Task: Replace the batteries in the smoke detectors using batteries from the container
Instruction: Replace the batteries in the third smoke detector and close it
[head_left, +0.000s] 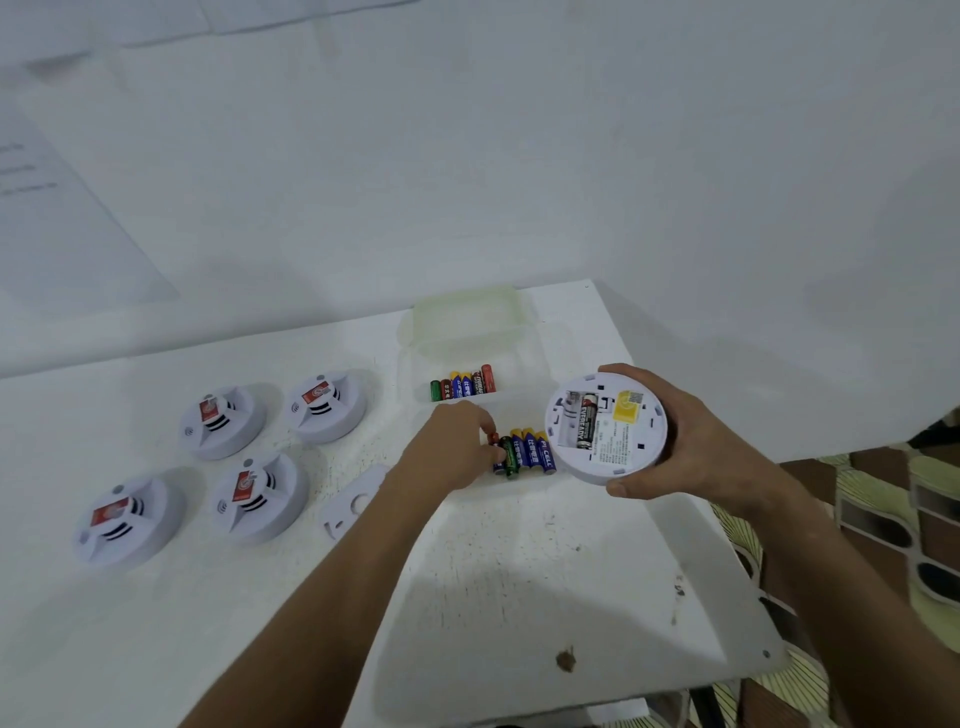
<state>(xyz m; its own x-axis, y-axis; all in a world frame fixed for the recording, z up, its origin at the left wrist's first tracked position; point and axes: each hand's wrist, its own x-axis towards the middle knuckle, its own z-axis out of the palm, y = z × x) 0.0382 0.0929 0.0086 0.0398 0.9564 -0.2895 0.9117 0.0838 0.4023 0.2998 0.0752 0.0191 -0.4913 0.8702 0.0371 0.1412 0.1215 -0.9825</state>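
I see a white tabletop (519, 571) filling the lower half of the frame, viewed from above. My right hand (691, 441), right of centre, grips a round white plastic smoke detector (605, 428) turned back-side up, fingers curled over its far edge and thumb hooked on its near edge. Its open battery bay holds one black battery (587, 421), with an empty slot beside it. My left hand (447, 452), at centre, reaches to a row of loose batteries (527, 451) lying on the table just left of the detector; its fingertips are curled onto the left end of that row, at a small red battery (494, 439) and a green one (508, 456), though I cannot tell whether they actually pinch one. Just above, a clear plastic container (415, 364) holds another row of red, green and blue batteries (463, 384), and its pale green lid (467, 317) lies behind it. At the left of the frame sit four more white round smoke detectors (228, 457) with red labels, face up. A flat white cover plate (353, 501) lies beside my left forearm.
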